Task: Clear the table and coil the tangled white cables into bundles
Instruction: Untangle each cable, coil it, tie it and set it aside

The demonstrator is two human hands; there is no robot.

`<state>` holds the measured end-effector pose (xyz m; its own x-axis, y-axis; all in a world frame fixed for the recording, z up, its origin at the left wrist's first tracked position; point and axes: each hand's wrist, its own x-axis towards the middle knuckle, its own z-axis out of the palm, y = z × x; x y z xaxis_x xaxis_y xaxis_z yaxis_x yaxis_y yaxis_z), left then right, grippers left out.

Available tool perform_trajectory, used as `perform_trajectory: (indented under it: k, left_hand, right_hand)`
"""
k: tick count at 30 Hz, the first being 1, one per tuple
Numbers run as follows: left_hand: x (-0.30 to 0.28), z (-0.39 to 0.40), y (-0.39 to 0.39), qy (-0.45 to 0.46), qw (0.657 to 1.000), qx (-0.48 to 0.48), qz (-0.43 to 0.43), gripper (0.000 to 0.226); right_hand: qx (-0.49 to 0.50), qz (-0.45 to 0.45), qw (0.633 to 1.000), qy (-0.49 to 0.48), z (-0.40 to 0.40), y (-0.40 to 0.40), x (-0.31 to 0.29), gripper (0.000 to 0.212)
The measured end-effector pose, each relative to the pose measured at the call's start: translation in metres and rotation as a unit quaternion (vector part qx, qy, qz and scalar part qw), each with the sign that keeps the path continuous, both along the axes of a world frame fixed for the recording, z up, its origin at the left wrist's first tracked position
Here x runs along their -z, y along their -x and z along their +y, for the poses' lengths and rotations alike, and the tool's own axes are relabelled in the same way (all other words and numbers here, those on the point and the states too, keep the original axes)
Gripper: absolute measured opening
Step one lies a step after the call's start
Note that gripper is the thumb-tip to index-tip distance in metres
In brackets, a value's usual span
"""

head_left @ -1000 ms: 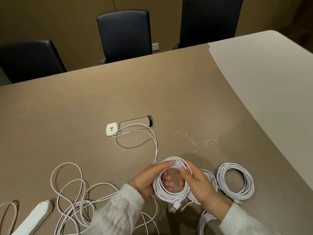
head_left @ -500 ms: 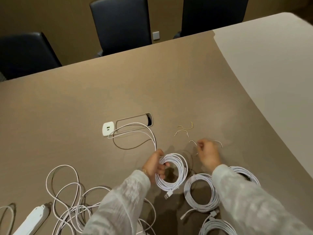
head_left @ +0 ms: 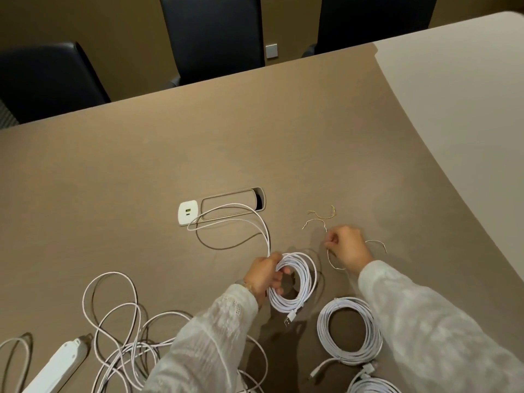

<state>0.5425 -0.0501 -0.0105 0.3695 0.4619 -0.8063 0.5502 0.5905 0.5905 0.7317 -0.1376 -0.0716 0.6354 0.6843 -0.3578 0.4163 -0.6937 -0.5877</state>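
My left hand (head_left: 265,275) grips a coiled white cable (head_left: 300,282) by its left side, just above the brown table (head_left: 141,171); its USB plug (head_left: 289,319) hangs at the bottom. A loose tail of this cable (head_left: 255,219) loops back past the table's socket. My right hand (head_left: 347,248) pinches a thin wire twist tie (head_left: 331,260) on the table. Three more twist ties (head_left: 323,215) lie around it. A finished coil (head_left: 350,331) lies under my right sleeve, another coil (head_left: 371,385) at the bottom edge. A tangled white cable (head_left: 119,330) sprawls at lower left.
A white USB socket plate (head_left: 187,212) and a cable slot (head_left: 234,204) are set in the table's middle. A white power strip (head_left: 56,367) lies at the bottom left. Three dark chairs (head_left: 212,35) stand along the far edge. A pale table section (head_left: 459,109) joins at right.
My right hand let go of the coil and reached right and forward to the twist ties, pinching one. My left hand keeps holding the coil.
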Motion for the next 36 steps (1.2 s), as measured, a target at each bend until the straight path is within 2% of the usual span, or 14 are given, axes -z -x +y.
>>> perform_trajectory:
  k: [6, 9, 12, 16, 21, 23, 25, 28, 31, 36]
  left_hand:
    - [-0.011, -0.005, 0.008, -0.022, 0.999, -0.028, -0.014, 0.033]
    - [-0.020, -0.012, 0.015, -0.039, 0.999, -0.017, -0.023, 0.032]
    - [-0.027, -0.020, 0.023, -0.068, 0.997, -0.014, -0.035, 0.032]
    - [-0.039, -0.032, 0.034, -0.109, 0.992, -0.019, -0.061, 0.031]
    - [-0.058, -0.049, 0.053, -0.151, 0.984, -0.027, -0.090, 0.032]
    - [-0.063, -0.057, 0.060, -0.160, 0.982, -0.031, -0.095, 0.032]
    - [-0.066, -0.065, 0.068, -0.171, 0.980, -0.023, -0.100, 0.032]
    - [-0.070, -0.076, 0.081, -0.215, 0.971, -0.018, -0.104, 0.033]
    - [-0.072, -0.077, 0.094, -0.250, 0.961, -0.025, -0.117, 0.038]
    - [-0.081, -0.081, 0.121, -0.272, 0.952, 0.029, -0.139, 0.043]
  right_hand:
    - [0.060, 0.042, 0.990, -0.117, -0.024, 0.018, -0.060, 0.022]
    - [0.043, 0.029, 0.988, -0.142, -0.038, 0.044, -0.090, 0.026]
    - [-0.016, -0.037, 0.993, -0.108, -0.044, 0.076, -0.108, 0.034]
    - [-0.072, -0.146, 0.985, -0.053, -0.050, 0.106, -0.118, 0.009]
    - [-0.103, -0.228, 0.968, 0.004, -0.051, 0.140, -0.142, 0.014]
    - [-0.099, -0.218, 0.971, -0.013, -0.049, 0.154, -0.148, 0.013]
    - [-0.068, -0.184, 0.978, -0.075, -0.050, 0.167, -0.150, 0.005]
    - [0.038, -0.083, 0.983, -0.160, -0.053, 0.183, -0.154, 0.021]
    - [0.108, 0.004, 0.968, -0.225, -0.061, 0.198, -0.157, 0.028]
    - [0.109, 0.068, 0.946, -0.297, -0.076, 0.221, -0.164, 0.024]
